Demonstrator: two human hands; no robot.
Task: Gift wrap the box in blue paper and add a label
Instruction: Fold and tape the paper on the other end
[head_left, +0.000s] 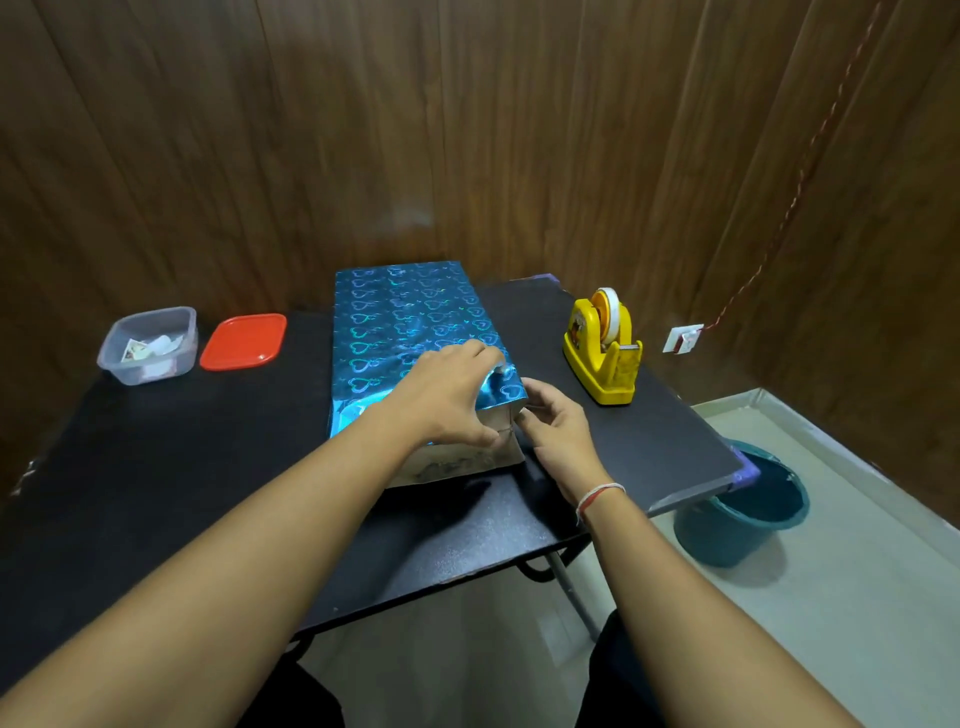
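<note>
A box wrapped in shiny blue heart-patterned paper (400, 322) lies lengthwise in the middle of the black table (156, 467). Its near end shows bare silver-grey paper. My left hand (447, 395) lies over the near right corner of the box, fingers on top and thumb on the near end face, pressing the paper down. My right hand (556, 431) is at the same corner from the right, its fingertips pinching the paper's edge there. A yellow tape dispenser (602, 348) stands to the right of the box.
A clear plastic container (150, 345) with small paper pieces inside sits at the table's far left, its red lid (243, 341) beside it. A teal bucket (743, 509) stands on the floor under the table's right corner. Wooden walls close in behind.
</note>
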